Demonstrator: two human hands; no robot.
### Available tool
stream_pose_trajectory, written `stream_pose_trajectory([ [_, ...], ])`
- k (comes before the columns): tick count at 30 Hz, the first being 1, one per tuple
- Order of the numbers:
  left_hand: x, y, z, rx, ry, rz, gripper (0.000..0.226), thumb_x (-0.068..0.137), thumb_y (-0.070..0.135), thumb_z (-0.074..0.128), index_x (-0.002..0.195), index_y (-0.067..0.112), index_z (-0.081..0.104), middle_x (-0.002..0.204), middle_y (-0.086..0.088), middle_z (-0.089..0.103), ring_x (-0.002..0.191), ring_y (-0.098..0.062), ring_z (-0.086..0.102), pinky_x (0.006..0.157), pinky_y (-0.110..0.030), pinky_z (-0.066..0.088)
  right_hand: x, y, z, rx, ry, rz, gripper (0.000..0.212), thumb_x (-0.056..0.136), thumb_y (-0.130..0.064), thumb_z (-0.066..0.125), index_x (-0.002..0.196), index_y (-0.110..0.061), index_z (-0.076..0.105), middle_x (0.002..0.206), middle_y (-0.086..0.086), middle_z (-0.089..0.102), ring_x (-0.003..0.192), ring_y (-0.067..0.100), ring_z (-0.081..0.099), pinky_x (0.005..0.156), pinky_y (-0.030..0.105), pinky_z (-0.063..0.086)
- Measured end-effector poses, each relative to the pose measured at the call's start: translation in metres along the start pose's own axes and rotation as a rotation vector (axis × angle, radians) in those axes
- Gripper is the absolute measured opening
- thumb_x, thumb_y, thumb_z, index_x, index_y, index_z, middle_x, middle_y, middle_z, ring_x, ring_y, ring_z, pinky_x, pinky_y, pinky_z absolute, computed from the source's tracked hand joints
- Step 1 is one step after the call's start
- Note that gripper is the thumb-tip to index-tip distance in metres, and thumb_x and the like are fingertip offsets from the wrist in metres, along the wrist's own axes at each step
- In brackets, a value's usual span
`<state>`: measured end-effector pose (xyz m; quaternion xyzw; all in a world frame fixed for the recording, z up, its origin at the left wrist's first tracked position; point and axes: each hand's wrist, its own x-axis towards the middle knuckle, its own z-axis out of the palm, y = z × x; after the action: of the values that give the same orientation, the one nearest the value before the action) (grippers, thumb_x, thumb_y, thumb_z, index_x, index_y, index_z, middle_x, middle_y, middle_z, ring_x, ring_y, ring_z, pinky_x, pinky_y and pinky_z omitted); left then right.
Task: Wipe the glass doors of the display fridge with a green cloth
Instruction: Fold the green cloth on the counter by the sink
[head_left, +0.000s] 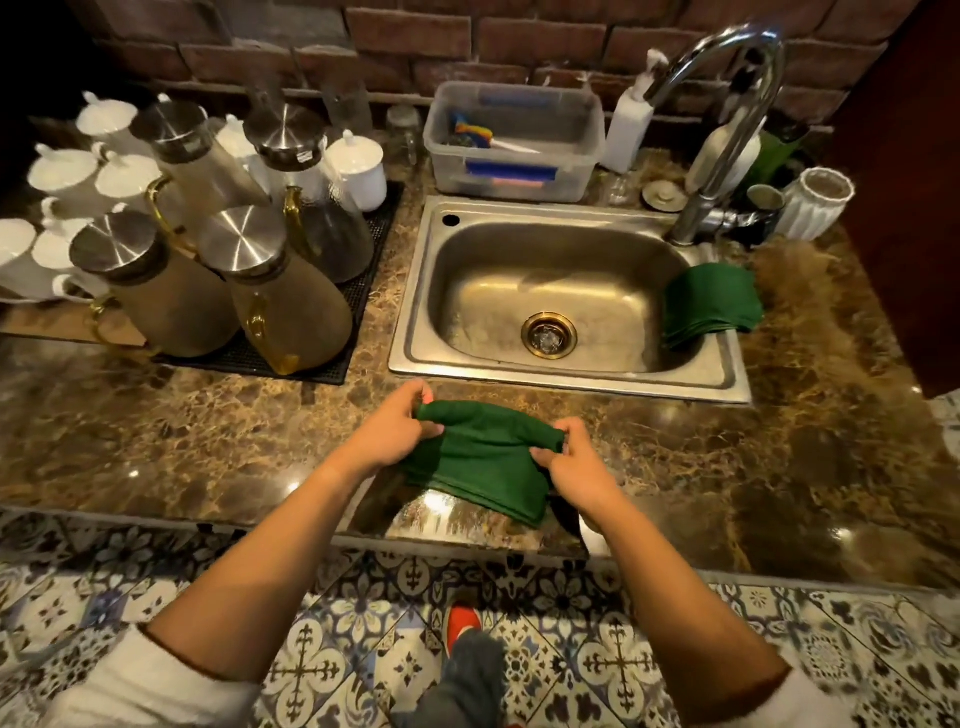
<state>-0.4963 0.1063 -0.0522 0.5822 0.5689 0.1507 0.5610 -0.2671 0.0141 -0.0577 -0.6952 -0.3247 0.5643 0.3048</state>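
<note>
— Where's the cloth?

— I have the green cloth (483, 462) over the bench's front edge, just before the sink (571, 382). My left hand (389, 431) and right hand (574, 467) each have their fingers pinched shut on its top edge.

— And the fridge doors?

— Out of view. No wiping looks begun; the whole job remains. A second green cloth (711, 304) drapes over the sink's right rim.

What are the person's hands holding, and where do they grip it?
Both hold one green cloth by its top folded edge: left hand at the left end, right hand at the right end.
</note>
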Motion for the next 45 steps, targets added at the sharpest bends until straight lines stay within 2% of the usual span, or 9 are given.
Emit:
stream_pose_trajectory([
  [8,0.023,-0.008,0.003,0.203,0.008,0.252,0.055,0.071,-0.017,0.056,0.077,0.037,0.062,0.087,0.002,0.068,0.087,-0.014,0.063,0.084,-0.036,0.051,0.007,0.016,-0.025,-0.605,0.083,-0.468,0.044,0.079,0.001,0.066,0.085,-0.035,0.041,0.097,-0.011,0.051,0.096,0.015,0.047,0.074,0.017,0.035],
  [14,0.018,-0.018,-0.022,0.602,-0.289,0.242,0.044,0.061,0.002,0.060,0.073,0.044,0.059,0.116,0.006,0.060,0.116,-0.015,0.048,0.107,-0.037,0.034,0.005,0.051,-0.027,-0.859,-0.045,-0.566,0.028,0.078,-0.005,0.056,0.085,-0.031,0.050,0.123,-0.006,0.051,0.123,0.019,0.037,0.101,0.039,0.037],
  [17,0.017,-0.011,-0.022,0.500,-0.350,0.150,0.007,0.066,0.034,0.068,0.071,0.029,0.068,0.110,-0.001,0.061,0.108,-0.017,0.054,0.100,-0.034,0.036,0.005,0.043,-0.026,-0.748,-0.040,-0.487,0.013,0.082,-0.022,0.055,0.079,-0.034,0.052,0.122,-0.007,0.056,0.118,0.017,0.042,0.101,0.039,0.037],
  [19,0.022,-0.006,-0.016,0.304,-0.205,0.117,0.041,0.076,0.050,0.070,0.073,0.010,0.064,0.086,-0.009,0.064,0.081,-0.023,0.059,0.083,-0.036,0.042,0.005,0.028,-0.017,-0.634,0.048,-0.444,0.014,0.092,-0.030,0.054,0.078,-0.028,0.053,0.112,-0.005,0.062,0.110,0.018,0.051,0.094,0.035,0.042],
  [25,0.029,0.008,0.013,0.611,-0.288,0.007,0.059,0.074,0.029,0.083,0.126,0.022,0.057,0.117,0.005,0.064,0.103,-0.014,0.059,0.097,-0.032,0.048,0.011,-0.005,0.013,-1.032,-0.055,-0.157,0.057,0.090,-0.061,0.051,0.131,-0.020,0.052,0.145,0.009,0.042,0.135,0.032,0.032,0.110,0.052,0.033],
  [31,0.013,0.030,0.029,0.863,-0.595,-0.017,0.028,0.069,0.018,0.080,0.093,0.020,0.065,0.086,0.006,0.063,0.082,-0.015,0.058,0.065,-0.026,0.043,-0.013,-0.010,0.010,-0.977,-0.181,-0.187,0.036,0.085,-0.041,0.069,0.108,-0.022,0.048,0.109,0.004,0.060,0.098,0.024,0.055,0.081,0.037,0.047],
  [36,-0.003,0.070,0.051,0.681,-0.526,0.154,0.031,0.064,0.013,0.071,0.075,0.027,0.045,0.075,0.006,0.052,0.068,-0.013,0.048,0.061,-0.030,0.036,-0.043,-0.009,-0.047,-0.470,-0.050,-0.237,0.035,0.076,-0.025,0.077,0.094,-0.032,0.048,0.093,-0.008,0.058,0.083,0.012,0.058,0.073,0.030,0.049],
  [41,-0.041,0.148,0.122,0.163,-0.495,0.209,0.049,0.058,0.020,0.071,0.105,0.032,0.061,0.094,0.004,0.068,0.079,-0.009,0.062,0.070,-0.025,0.050,-0.103,-0.018,-0.147,0.401,0.287,-0.339,0.058,0.075,-0.002,0.080,0.122,-0.025,0.054,0.103,0.011,0.068,0.082,0.017,0.069,0.066,0.028,0.058],
  [45,-0.084,0.200,0.232,-0.185,-0.495,0.237,0.057,0.056,0.016,0.076,0.109,0.035,0.065,0.112,-0.001,0.067,0.100,-0.018,0.063,0.089,-0.033,0.051,-0.160,0.010,-0.219,1.267,0.257,-0.195,0.076,0.060,-0.035,0.090,0.128,-0.031,0.058,0.108,0.000,0.073,0.095,0.021,0.071,0.079,0.039,0.058],
])
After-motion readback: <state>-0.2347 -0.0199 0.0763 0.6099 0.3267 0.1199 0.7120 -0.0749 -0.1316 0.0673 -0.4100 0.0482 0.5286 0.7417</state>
